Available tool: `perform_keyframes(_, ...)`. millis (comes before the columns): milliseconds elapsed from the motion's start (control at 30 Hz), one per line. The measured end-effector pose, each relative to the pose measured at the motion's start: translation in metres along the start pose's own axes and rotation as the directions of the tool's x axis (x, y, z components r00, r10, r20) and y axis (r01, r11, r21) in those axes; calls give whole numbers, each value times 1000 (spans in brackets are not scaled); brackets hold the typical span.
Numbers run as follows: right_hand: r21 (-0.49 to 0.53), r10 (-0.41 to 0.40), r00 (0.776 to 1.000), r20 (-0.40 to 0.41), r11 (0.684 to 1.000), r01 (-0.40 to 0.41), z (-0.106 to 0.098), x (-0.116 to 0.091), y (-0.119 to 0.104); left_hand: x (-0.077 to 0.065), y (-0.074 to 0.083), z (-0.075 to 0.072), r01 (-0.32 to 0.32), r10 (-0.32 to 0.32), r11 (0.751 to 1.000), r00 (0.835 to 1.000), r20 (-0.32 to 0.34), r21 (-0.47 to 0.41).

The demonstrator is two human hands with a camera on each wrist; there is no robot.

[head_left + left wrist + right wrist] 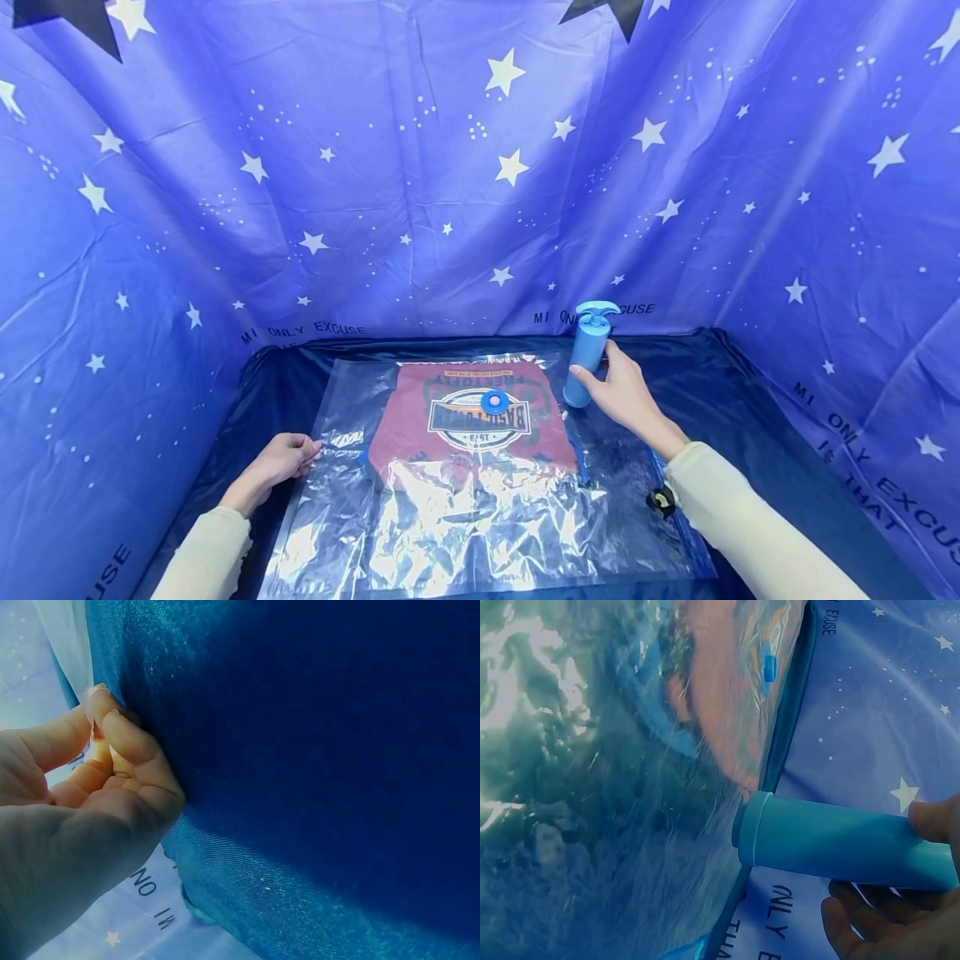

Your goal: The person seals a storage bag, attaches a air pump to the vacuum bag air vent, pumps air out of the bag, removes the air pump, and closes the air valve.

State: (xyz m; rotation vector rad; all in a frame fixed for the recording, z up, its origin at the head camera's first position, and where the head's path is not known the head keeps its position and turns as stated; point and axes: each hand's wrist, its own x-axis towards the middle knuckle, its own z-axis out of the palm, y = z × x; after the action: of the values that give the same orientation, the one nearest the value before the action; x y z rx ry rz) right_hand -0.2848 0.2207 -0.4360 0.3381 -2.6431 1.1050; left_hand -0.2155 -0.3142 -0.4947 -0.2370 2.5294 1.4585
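A large clear vacuum storage bag (337,508) lies flat, with a folded dark red garment (405,400) with a printed round logo inside. On the bag's upper face, over the logo, sits a round blue valve (495,403). My left hand (281,460) pinches the bag's left edge between thumb and forefinger, as the left wrist view shows at the plastic film (75,652). At the far right corner my right hand (624,393) grips a blue hand pump (593,342) round its barrel. The pump stands nearly upright, T-handle up, its lower end close over the bag.
Dark blue shiny cloth (757,450) covers the table. Star-printed blue curtains (390,167) rise at the back and both sides. A small black object (662,502) shows beside the right sleeve, near the bag's right edge.
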Motion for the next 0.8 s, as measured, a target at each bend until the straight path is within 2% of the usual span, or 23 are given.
perform_keyframes(800, 52, -11, 1000, 24, 999, 9, 20, 8, -21, -1, -1, 1, -21, 21, 1000, 1000, -1, -6)
